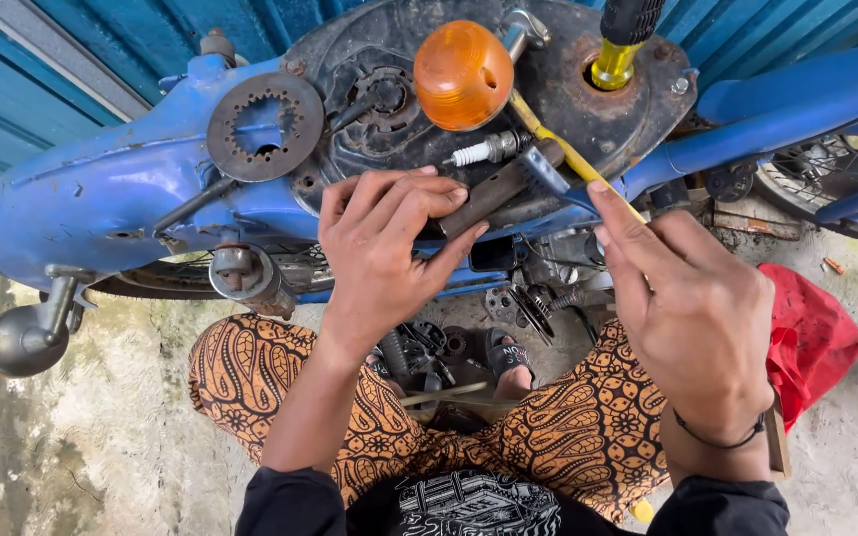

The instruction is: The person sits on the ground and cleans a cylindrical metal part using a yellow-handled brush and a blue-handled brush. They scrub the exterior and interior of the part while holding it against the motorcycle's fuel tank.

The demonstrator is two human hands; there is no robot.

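My left hand [384, 248] grips a dark, rusty metal bar [494, 194] and presses it against the blue scooter body [101, 199]. My right hand [692, 308] holds a thin yellow-handled tool [560, 147] whose tip reaches toward the bar's upper end. A white spark plug [484, 151] lies just above my left fingers. An orange turn-signal lens [462, 74] sits above it on the dark round engine cover [548, 69].
A rusty toothed disc [265, 126] rests on the blue body. A yellow-and-black screwdriver [620, 45] stands in a hole in the cover. Loose metal parts [429, 347] lie on the ground between my knees. A red cloth [811, 333] is at right, a spoked wheel [826, 179] behind.
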